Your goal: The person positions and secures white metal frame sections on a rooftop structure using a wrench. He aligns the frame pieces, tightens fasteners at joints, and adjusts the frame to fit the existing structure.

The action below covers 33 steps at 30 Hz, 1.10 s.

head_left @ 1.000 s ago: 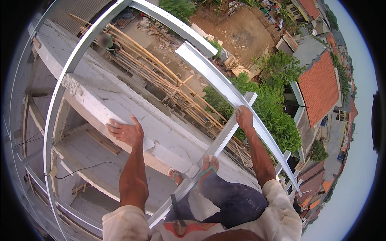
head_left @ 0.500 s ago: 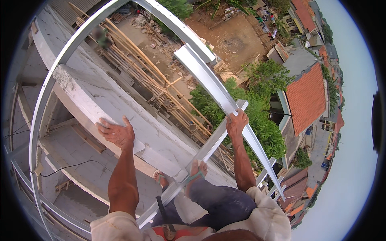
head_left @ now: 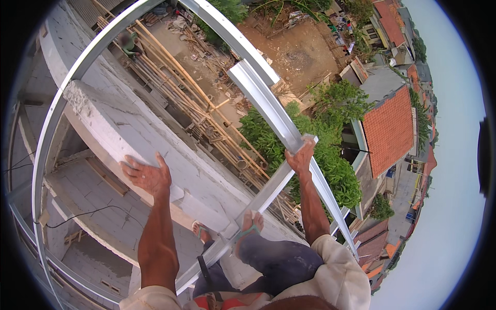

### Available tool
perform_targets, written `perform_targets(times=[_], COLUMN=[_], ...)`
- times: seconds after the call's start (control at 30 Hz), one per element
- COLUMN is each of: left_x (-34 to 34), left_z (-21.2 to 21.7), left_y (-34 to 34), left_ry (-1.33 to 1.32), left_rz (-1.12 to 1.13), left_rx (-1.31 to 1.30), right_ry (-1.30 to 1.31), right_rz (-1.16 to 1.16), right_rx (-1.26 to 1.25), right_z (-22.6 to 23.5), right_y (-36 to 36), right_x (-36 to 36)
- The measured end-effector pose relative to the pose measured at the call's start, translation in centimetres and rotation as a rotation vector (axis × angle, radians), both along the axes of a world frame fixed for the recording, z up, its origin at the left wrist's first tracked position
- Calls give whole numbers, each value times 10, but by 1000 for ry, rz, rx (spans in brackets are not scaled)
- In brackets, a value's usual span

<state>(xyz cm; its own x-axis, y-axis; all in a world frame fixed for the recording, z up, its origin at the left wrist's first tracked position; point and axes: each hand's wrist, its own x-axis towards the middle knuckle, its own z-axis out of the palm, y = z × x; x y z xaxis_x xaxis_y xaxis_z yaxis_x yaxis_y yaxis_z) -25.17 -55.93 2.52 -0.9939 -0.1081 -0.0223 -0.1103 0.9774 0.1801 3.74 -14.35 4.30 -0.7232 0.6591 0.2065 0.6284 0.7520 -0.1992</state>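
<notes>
My right hand (head_left: 300, 155) is wrapped around a long silver metal channel (head_left: 266, 101) where it meets the outer end of a metal crossbeam (head_left: 276, 186). The channel slants from upper middle to lower right. My left hand (head_left: 147, 175) lies with its fingers spread on the edge of a pale block wall (head_left: 121, 126). Whether it bears weight there, I cannot tell. Between the two arms, the crossbeam runs past my sandalled feet (head_left: 251, 223) on the wall.
A curved metal rail (head_left: 57, 103) arches along the left and top. Far below lie bamboo poles (head_left: 191, 103), with a person (head_left: 128, 44) beside them. Trees (head_left: 330, 181) and a red-tiled roof (head_left: 388, 132) stand to the right. A black cable (head_left: 93, 211) hangs at left.
The channel has shifted slightly against the crossbeam's end, its upper end a little right and down. My right hand has moved slightly left with it. My left hand stays on the wall.
</notes>
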Motion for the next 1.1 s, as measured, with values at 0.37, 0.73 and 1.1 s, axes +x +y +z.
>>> perform_targets(times=[0.37,0.73,1.1], left_x=[-10,-7,4], left_z=[-14,-16,-10], left_y=[3,5,23], left_ry=[23,60,13], left_rz=[-12,-34,2], left_rx=[-1,-38,-115], right_ry=[6,-197,-184], right_rz=[-201,-237,-225], right_rx=[-264,-227,-154], right_z=[2,-10,-12], right_y=[23,43,54], right_x=[-31,-35,-22])
